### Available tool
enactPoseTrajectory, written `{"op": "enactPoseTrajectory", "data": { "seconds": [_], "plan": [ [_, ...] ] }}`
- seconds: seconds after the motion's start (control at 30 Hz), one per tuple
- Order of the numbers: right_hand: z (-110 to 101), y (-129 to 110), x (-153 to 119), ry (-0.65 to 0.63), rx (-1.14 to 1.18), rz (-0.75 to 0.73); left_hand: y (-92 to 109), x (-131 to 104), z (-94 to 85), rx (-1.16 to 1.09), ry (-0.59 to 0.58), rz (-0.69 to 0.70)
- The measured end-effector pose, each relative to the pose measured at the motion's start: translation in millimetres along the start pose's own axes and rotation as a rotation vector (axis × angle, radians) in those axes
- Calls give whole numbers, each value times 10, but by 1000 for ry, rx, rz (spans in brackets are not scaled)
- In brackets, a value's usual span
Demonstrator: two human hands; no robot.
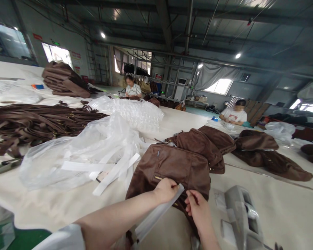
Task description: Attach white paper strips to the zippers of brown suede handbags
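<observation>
A brown bag [177,163] lies on the pale table, a small zip on its upper face. Over its near edge, my left hand [167,191] is closed in a pinch on the top end of a white strip [156,215], which slants down to the left. Just right of the strip's end is my right hand [198,206], its thumb and forefinger pressed together near the bag. Whatever lies between those fingertips is too small to make out.
A grey tape dispenser [243,215] stands at the right. Clear plastic bags [80,149] and loose white strips [114,173] lie left of the bag. Beyond are brown straps [41,121], bubble wrap [130,111], more brown bags [268,156] and two people seated farther back.
</observation>
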State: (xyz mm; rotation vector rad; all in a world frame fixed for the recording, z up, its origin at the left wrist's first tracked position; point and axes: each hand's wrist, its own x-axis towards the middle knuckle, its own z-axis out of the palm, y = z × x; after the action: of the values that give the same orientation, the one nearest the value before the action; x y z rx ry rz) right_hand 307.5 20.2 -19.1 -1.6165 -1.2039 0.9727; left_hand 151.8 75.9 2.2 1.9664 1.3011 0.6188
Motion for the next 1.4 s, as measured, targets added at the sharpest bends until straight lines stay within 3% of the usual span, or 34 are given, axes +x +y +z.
{"op": "enactPoseTrajectory", "data": {
  "seconds": [0.1, 0.2, 0.4, 0.47, 0.6, 0.7, 0.83, 1.0, 1.17, 1.4],
  "plan": [
    [17, 7, 9, -49, -20, 92, 6, 16, 14, 10, 3, -12],
    [82, 38, 63, -104, 49, 85, 12, 36, 21, 42, -26, -6],
    [221, 113, 207, -29, 293, 94, 50, 48, -21, 175, -8, -68],
    [253, 136, 240, -16, 315, 107, 97, 3, -22, 312, 35, -5],
    [284, 156, 266, 11, 366, 123, 207, -149, 101, 697, 32, 255],
    [273, 150, 255, 9, 403, 124, 225, -242, 251, 874, 18, 293],
    [254, 135, 237, -17, 429, 123, 152, -262, 342, 916, 6, 306],
    [295, 131, 248, 3, 393, 124, 112, -245, 223, 785, -44, 229],
    [312, 148, 238, 37, 396, 118, 111, -189, 36, 260, -79, -107],
    [282, 198, 230, 2, 395, 103, -46, 63, 95, -186, -292, -325]
  ]
}}
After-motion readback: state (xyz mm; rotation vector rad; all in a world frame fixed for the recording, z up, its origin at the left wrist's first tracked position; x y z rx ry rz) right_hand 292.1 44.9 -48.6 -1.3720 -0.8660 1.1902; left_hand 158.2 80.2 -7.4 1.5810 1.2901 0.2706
